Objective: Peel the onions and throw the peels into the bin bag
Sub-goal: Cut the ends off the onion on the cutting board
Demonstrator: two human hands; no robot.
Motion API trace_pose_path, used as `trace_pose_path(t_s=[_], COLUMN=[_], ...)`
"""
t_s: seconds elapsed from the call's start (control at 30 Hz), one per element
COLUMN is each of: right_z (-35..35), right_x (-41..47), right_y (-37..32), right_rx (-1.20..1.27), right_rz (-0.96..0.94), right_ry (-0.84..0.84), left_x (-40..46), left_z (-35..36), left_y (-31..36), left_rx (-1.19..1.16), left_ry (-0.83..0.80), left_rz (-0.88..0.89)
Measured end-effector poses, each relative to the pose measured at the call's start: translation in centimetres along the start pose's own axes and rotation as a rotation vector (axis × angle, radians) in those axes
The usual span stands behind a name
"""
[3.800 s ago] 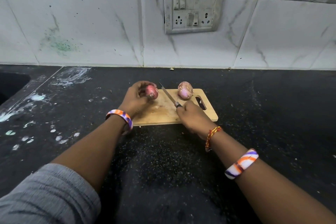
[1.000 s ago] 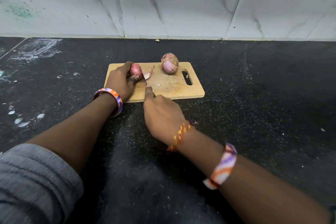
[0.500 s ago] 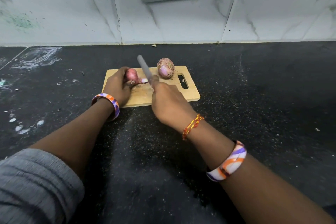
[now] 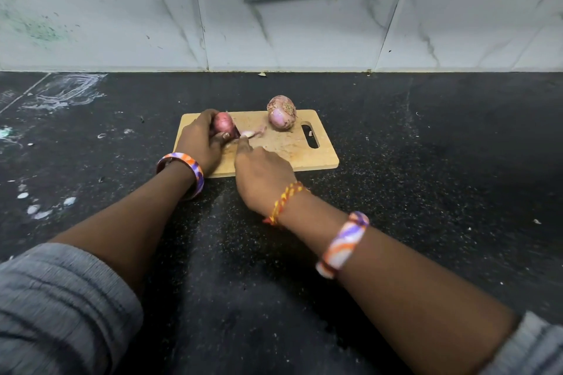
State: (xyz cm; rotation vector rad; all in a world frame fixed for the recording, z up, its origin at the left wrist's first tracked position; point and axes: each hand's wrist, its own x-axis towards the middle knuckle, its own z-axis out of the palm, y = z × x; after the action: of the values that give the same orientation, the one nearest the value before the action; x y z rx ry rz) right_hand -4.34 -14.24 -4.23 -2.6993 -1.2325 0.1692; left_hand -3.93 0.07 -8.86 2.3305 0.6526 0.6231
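Two onions on our cutting board

Two onions sit on the wooden cutting board (image 4: pixel 283 152) on our black countertop (image 4: pixel 426 161). Our left hand (image 4: pixel 198 143) curls around the red onion (image 4: pixel 223 125) at the board's far left. Our right hand (image 4: pixel 262 173) is closed around a knife (image 4: pixel 236 133), its blade barely visible against that onion's right side. A cut-off piece (image 4: pixel 251 132) lies just right of the blade. The unpeeled onion (image 4: pixel 281 116) stands apart at the far edge, near the handle slot.

I see open black counter (image 4: pixel 426 161) right of the cutting board (image 4: pixel 304 158); the second onion (image 4: pixel 281 113) blocks its far edge.
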Motion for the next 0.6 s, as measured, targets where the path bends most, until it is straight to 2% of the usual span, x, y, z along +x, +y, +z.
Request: trace_pose_path(t_s=[0.2, 0.3, 0.43, 0.53, 0.6], right_z=[1.2, 0.0, -1.6, -1.6, -1.4], right_x=[-2.4, -2.8, -2.2, -2.2, -2.2], right_y=[-0.3, 1.0, 2.3, 2.4, 2.3], right_rx=[-0.045, -0.01, 0.032, 0.033, 0.018], right_rz=[-0.017, 0.038, 0.098, 0.084, 0.068], right_ry=[-0.074, -0.061, -0.044, -0.017, -0.023], left_x=[0.2, 0.2, 0.0, -0.1, -0.1], left_z=[-0.3, -0.6, -0.5, -0.4, -0.3], left_y=[-0.2, -0.4, 0.0, 0.4, 0.5], left_rx=[-0.171, -0.248, -0.145, -0.164, -0.134], left_ry=[0.167, 0.131, 0.148, 0.217, 0.193], left_rz=[-0.143, -0.125, -0.145, -0.182, -0.16])
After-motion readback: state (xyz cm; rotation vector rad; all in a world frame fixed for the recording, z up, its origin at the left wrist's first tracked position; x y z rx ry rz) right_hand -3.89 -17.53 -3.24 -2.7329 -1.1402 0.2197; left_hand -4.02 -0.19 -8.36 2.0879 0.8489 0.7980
